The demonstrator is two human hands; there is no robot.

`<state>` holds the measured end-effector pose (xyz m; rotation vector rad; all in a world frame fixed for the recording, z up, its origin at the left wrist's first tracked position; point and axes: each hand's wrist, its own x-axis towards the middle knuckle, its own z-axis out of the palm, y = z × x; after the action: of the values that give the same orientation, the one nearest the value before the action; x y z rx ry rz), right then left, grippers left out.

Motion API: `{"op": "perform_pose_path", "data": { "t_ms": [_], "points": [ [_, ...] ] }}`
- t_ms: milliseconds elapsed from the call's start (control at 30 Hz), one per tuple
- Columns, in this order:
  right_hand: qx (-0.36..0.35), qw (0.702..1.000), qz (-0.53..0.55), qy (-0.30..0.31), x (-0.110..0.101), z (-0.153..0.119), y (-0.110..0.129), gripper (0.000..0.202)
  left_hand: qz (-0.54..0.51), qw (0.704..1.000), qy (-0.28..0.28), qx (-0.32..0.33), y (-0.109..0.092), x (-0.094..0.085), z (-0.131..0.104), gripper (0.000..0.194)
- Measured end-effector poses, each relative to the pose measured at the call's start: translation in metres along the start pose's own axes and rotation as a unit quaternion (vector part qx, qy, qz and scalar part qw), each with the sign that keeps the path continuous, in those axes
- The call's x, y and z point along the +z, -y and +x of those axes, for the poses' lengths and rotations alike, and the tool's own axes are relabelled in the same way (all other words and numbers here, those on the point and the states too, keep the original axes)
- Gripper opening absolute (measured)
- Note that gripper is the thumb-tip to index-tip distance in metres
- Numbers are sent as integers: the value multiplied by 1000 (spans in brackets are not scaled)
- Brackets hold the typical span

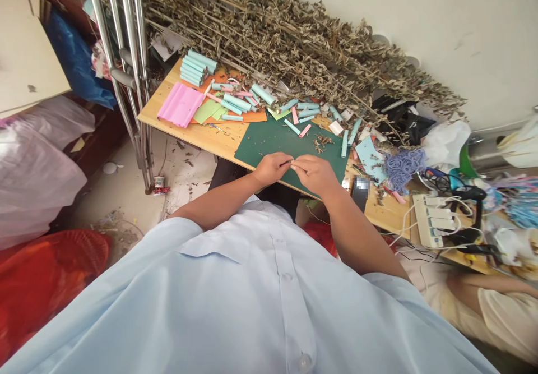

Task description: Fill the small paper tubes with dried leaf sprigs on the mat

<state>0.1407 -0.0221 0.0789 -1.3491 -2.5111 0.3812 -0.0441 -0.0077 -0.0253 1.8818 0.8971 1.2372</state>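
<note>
My left hand [271, 169] and my right hand [313, 172] meet fingertip to fingertip over the near edge of a dark green mat [264, 138]. Both are closed in a pinch, and what lies between the fingers is too small and covered to make out. A little pile of dried leaf bits [322, 143] rests on the mat beyond my right hand. Just past my hands lie a pink paper roll [305, 131] and a thin light-blue paper roll [292, 127]. More blue rolls [237, 102] are scattered along the mat's far side.
Dried leafy stalks [269, 32] are heaped along the wall behind the wooden table [168, 110]. Pink paper sheets [180, 105] and stacked blue rolls [194, 71] lie at left, near metal crutches [126, 43]. Purple string [403, 166] and a power strip [428, 222] are at right, with another person's arm [491, 284].
</note>
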Motion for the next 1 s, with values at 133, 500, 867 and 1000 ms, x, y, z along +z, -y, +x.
{"op": "perform_pose_path", "data": {
  "t_ms": [133, 500, 867, 1000],
  "points": [
    [20, 1000, 6, 5, 0, 2, 1, 25, 13, 1000, 6, -5, -1, -1, 0, 30],
    [25, 997, 65, -21, -4, 6, -3, 22, 8, 1000, -5, -2, 0, 0, 1, 29],
    [228, 928, 260, -140, 42, -4, 0, 27, 34, 999, 7, -11, 4, 1, 1, 27],
    [238, 923, 243, -178, 45, -1, 7, 28, 24, 1000, 0, -12, 5, 2, 1, 28]
  ]
}}
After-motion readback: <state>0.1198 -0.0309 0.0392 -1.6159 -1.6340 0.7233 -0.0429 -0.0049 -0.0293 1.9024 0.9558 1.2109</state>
